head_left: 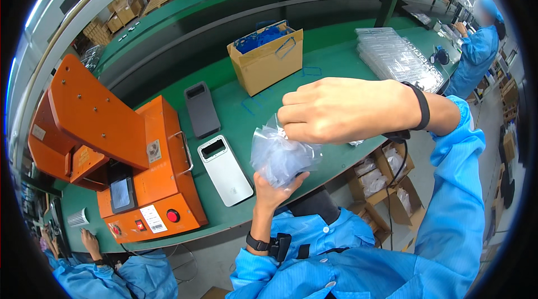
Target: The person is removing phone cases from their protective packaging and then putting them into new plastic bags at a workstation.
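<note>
A crumpled bundle of clear plastic bag [283,156] is held up over the front edge of the green table. My left hand [274,190] grips it from below, thumb and fingers wrapped round its lower part. My right hand [330,111] is closed at the upper edge of the bag, its fingertips partly hidden against the film. What lies inside the plastic is too blurred to tell. To the left of the bag lies a silver casing [227,178] with a rectangular window at its top. Behind that is a dark grey casing [203,117] of the same shape.
An orange press machine [168,187] stands at the left. Behind my hands sits a cardboard box [269,66] of blue pieces. Clear plastic trays [395,55] are stacked at the far right. Boxes of bagged items [386,173] stand below the table. Co-workers [476,55] are at both sides.
</note>
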Demonstrator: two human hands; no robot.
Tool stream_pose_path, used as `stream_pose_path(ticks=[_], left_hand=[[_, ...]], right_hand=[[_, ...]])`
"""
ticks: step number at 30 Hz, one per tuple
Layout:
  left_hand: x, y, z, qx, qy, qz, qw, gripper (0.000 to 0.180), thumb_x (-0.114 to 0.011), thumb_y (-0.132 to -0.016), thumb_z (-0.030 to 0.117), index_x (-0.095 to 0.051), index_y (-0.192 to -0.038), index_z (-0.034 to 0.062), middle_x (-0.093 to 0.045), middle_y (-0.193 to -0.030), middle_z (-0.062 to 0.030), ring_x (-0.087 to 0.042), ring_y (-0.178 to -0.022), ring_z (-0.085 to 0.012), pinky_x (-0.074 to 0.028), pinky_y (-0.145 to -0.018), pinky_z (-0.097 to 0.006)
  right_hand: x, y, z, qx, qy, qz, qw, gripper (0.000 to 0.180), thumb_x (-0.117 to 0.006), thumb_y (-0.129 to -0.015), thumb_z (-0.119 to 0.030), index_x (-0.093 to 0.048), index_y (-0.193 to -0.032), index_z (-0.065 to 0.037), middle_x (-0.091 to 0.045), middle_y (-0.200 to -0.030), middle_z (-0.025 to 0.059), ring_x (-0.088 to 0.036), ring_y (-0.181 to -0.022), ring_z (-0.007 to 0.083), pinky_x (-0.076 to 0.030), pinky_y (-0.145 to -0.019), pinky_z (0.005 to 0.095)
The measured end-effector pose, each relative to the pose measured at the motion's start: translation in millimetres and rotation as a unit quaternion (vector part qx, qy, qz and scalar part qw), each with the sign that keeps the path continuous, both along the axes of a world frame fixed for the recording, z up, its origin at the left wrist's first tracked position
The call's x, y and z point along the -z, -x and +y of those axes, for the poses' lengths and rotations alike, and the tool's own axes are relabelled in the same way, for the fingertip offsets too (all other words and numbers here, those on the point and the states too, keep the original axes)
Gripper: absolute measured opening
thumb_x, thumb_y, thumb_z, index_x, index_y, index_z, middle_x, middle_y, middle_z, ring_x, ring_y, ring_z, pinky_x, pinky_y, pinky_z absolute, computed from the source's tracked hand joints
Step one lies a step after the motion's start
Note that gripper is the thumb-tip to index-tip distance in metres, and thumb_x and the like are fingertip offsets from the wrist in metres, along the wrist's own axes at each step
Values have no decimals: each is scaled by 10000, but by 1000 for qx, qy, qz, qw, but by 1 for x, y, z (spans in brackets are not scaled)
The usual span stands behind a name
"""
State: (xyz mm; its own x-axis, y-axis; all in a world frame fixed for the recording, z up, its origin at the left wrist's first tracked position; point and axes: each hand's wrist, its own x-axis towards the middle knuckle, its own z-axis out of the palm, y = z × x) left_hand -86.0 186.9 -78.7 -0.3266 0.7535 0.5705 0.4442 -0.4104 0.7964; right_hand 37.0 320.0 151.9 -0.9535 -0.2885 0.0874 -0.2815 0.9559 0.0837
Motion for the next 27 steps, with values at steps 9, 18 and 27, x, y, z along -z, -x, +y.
stream_pose_path(ticks=[9,18,27], left_hand=[[8,-2,3,-2,-15,-36,999,541,-869,-655,226,-655,-1102,9,-708,-1022,-137,-705,-877,-292,-560,-782,-375],[9,-3,3,16,7,-38,999,531,-863,-642,188,-663,-1105,23,-700,-1045,-155,-699,-889,-301,-558,-772,-364],[32,0,1,71,41,-6,997,660,-822,-741,39,-479,-1296,-67,-591,-1218,-158,-595,-1072,-260,-499,-943,-368]], right_hand=[[-17,-6,4,-26,-9,98,995,125,-625,-740,-85,-592,-828,-1,-536,-818,96,-588,-834,255,-540,-688,357],[-16,-11,4,-12,-27,150,988,160,-635,-720,-75,-605,-857,2,-534,-822,87,-586,-845,246,-528,-663,357],[-27,-8,5,-52,-53,128,989,197,-638,-719,-133,-601,-880,-26,-504,-820,56,-541,-757,218,-470,-623,326]])
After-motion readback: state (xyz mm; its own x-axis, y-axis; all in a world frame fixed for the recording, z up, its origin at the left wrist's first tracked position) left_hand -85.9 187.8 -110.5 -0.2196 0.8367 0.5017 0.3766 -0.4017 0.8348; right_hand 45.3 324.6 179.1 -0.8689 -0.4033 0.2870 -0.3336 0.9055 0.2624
